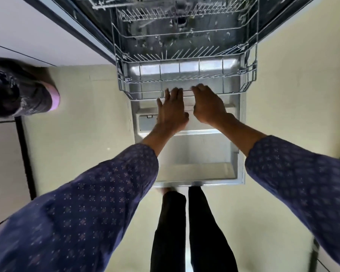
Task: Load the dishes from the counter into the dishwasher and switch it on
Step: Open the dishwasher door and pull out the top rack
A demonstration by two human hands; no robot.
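The dishwasher stands open below me, its door (204,165) folded flat toward my legs. The lower wire rack (186,79) is pulled partway out over the door and holds no dishes. My left hand (172,110) lies flat, fingers spread, against the rack's front rail. My right hand (209,105) curls its fingers over the same front rail beside it. An upper rack (165,14) shows deeper inside the dark tub. No dishes or counter top are in view.
A white cabinet front (28,32) runs along the left of the dishwasher. A second person's sleeve and hand (24,89) hang at the left edge. Pale floor (82,124) lies on both sides of the door; my legs (192,232) stand at its edge.
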